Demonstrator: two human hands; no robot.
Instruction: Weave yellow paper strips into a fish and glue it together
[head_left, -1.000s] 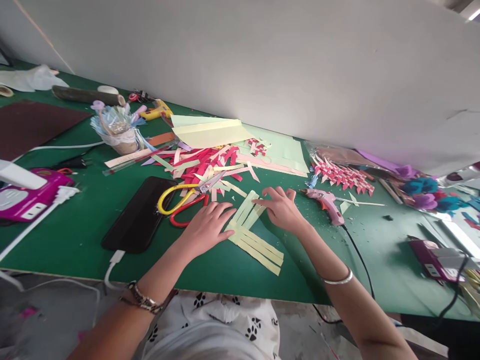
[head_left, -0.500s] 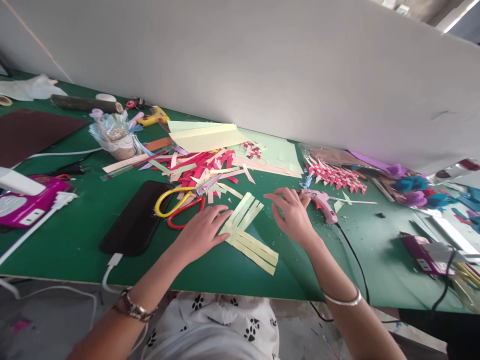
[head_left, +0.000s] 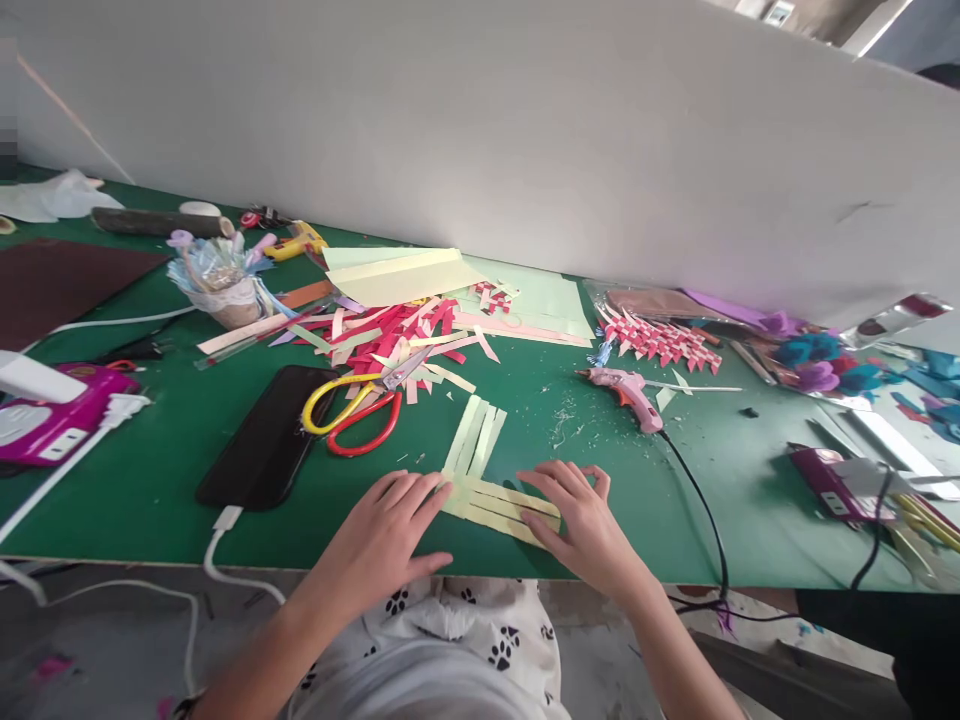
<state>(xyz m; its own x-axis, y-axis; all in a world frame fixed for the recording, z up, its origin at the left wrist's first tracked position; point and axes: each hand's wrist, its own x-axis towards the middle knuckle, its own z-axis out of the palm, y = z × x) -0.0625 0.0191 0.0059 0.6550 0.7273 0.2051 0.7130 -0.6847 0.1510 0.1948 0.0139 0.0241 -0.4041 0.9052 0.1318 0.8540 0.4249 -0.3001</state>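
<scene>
Woven pale yellow-green paper strips (head_left: 459,492) lie flat on the green table. One set of strips points away from me, the other to the right. My left hand (head_left: 394,535) rests at the left end of the woven corner, fingertips on the paper, fingers stretched out and thumb apart. My right hand (head_left: 581,515) is over the right-pointing strips, its fingers apart and touching them near their ends. Beyond my left hand lie scissors (head_left: 394,415) with one yellow and one red handle. A pink glue gun (head_left: 637,400) lies beyond my right hand.
A black phone (head_left: 262,440) with a white cable lies at left. Behind are red and pink paper scraps (head_left: 397,335), pale paper sheets (head_left: 405,275) and a red-white woven piece (head_left: 660,340). Purple power strips (head_left: 840,490) sit at both sides. A grey partition (head_left: 480,130) stands behind.
My right hand has moved from beside the glue gun down to the right-hand strips. The woven paper has shifted nearer to me and turned slightly. My left hand has moved nearer too.
</scene>
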